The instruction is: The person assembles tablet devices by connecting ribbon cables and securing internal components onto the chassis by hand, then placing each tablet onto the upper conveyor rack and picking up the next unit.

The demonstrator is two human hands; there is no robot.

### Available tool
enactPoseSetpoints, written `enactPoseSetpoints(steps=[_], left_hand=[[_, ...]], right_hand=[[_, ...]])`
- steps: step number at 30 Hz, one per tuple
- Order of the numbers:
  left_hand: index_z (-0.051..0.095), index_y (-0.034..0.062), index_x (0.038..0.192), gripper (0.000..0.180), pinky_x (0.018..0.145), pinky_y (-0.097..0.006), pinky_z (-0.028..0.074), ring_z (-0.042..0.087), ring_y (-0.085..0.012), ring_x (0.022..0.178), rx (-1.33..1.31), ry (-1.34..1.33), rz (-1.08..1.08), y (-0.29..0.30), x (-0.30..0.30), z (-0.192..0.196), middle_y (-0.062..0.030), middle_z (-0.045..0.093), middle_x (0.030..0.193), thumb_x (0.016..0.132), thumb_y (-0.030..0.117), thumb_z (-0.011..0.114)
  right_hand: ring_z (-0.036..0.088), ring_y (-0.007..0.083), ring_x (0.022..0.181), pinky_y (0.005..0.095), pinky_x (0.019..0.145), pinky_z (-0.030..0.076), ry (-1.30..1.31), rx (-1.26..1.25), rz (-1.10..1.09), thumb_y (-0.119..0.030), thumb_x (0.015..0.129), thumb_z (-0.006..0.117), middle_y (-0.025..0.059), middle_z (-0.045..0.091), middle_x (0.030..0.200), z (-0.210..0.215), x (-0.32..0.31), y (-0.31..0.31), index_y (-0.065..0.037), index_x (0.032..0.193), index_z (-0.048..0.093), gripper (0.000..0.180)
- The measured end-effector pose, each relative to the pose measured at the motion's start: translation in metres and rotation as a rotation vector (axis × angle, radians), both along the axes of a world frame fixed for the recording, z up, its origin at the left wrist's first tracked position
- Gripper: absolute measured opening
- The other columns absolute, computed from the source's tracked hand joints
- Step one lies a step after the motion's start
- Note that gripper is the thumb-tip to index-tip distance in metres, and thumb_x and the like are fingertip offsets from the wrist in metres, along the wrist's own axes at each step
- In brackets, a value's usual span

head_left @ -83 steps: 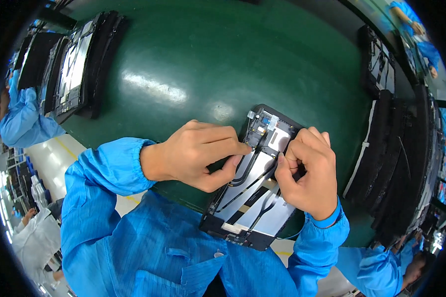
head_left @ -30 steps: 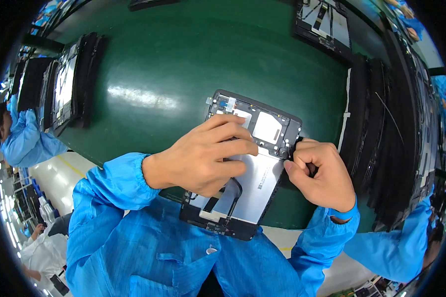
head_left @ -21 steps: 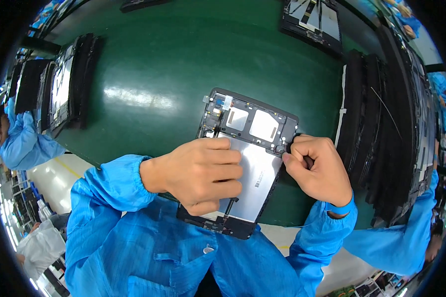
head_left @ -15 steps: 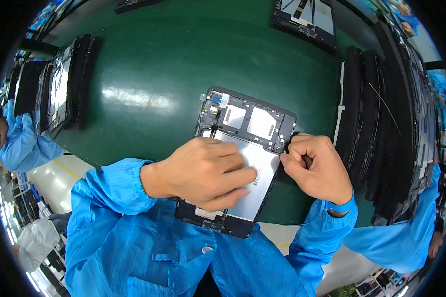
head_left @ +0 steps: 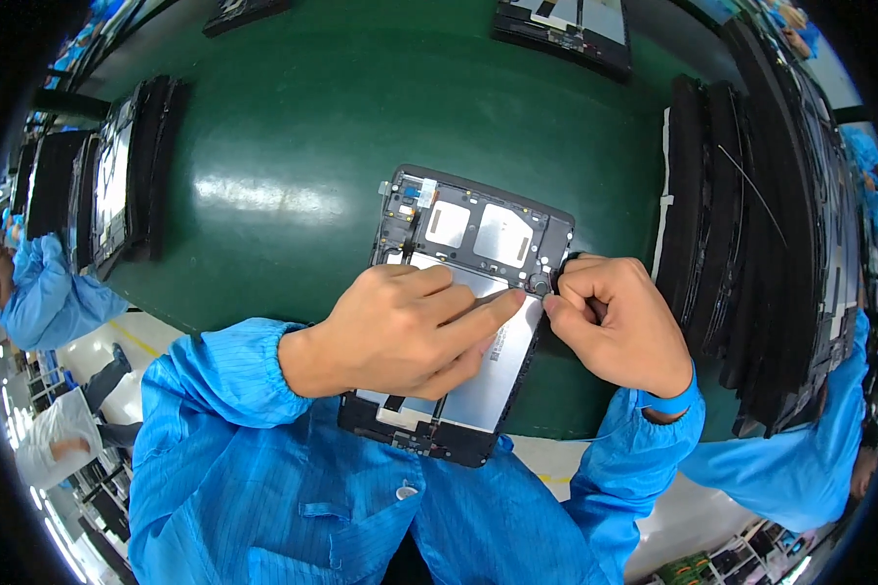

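Note:
An opened tablet (head_left: 502,385), its back off, lies at a slant at the table's near edge. Its black frame, circuit parts and a large silver plate show. My left hand (head_left: 400,331) is over the plate, index finger stretched to the right edge, its tip by a small round part (head_left: 538,284); the other fingers are bent and the thumb is hidden. At that same edge my right hand (head_left: 624,322) is closed, thumb and forefinger pinched together. What they pinch, if anything, is too small to make out. A blue band (head_left: 671,402) circles the right wrist.
Black tablet parts stand in a row on the right (head_left: 698,214), and a similar stack (head_left: 117,185) is on the left. Another opened tablet (head_left: 566,34) lies at the far edge, a dark device (head_left: 244,14) at the far left. Co-workers in blue sleeves (head_left: 780,478) sit on both sides.
My left index finger has stretched up and right to the tablet's right edge, by the round part. My right hand stays pinched there. The view has shifted slightly.

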State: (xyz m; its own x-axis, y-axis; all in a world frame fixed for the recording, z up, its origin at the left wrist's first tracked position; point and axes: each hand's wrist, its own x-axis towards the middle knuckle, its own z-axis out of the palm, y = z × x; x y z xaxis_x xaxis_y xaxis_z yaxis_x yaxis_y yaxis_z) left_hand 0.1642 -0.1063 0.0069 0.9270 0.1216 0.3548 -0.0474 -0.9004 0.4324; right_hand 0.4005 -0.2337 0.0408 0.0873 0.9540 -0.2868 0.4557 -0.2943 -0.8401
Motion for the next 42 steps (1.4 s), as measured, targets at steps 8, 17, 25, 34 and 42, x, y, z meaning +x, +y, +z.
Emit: enactPoseSetpoints(steps=[8,17,25,34,42], left_hand=[[0.077,0.0034,0.134,0.047,0.054,-0.038,0.053,0.063,-0.0208,0.063,-0.026,0.009,-0.004,0.001,0.002,0.001,-0.0024,0.063,0.075,0.088,0.013,0.076],[0.074,0.0026,0.131,0.041,0.056,-0.039,0.054,0.066,-0.0228,0.063,-0.053,0.032,-0.035,0.003,0.006,0.001,-0.0055,0.066,0.077,0.092,0.015,0.076],[0.07,0.0017,0.141,0.054,0.055,-0.038,0.054,0.064,-0.0221,0.062,0.062,0.055,-0.012,0.001,0.007,0.003,-0.0045,0.063,0.074,0.091,0.021,0.075],[0.068,0.0,0.149,0.061,0.055,-0.038,0.054,0.065,-0.0223,0.061,0.102,0.112,0.045,-0.001,0.006,0.008,-0.0066,0.065,0.077,0.094,0.025,0.074],[0.067,0.0017,0.153,0.066,0.054,-0.038,0.052,0.061,-0.0206,0.061,0.092,0.096,0.047,0.0,0.003,-0.001,-0.0035,0.062,0.077,0.09,0.023,0.076]], right_hand=[[0.047,0.0244,0.049,0.0444,0.052,0.036,0.005,-0.005,0.009,-0.005,0.086,0.072,0.0168,0.047,0.058,0.001,0.001,0.0,0.004,0.063,0.049,0.035],[0.048,0.0237,0.05,0.0435,0.053,0.037,-0.022,0.024,-0.037,-0.005,0.087,0.073,0.0168,0.048,0.058,-0.002,0.0,0.003,0.005,0.063,0.048,0.036],[0.048,0.0193,0.059,0.0404,0.056,0.035,-0.087,0.11,-0.167,-0.011,0.097,0.078,0.0131,0.05,0.065,-0.004,-0.005,0.007,0.005,0.07,0.055,0.038],[0.056,0.0167,0.073,0.0334,0.064,0.043,-0.159,0.341,-0.252,-0.007,0.09,0.087,0.0088,0.06,0.08,-0.007,-0.012,0.015,0.002,0.086,0.075,0.016],[0.053,0.0138,0.077,0.0302,0.065,0.04,-0.129,0.431,-0.334,-0.008,0.081,0.094,0.0029,0.058,0.085,-0.037,-0.021,0.024,-0.005,0.092,0.086,0.014]])
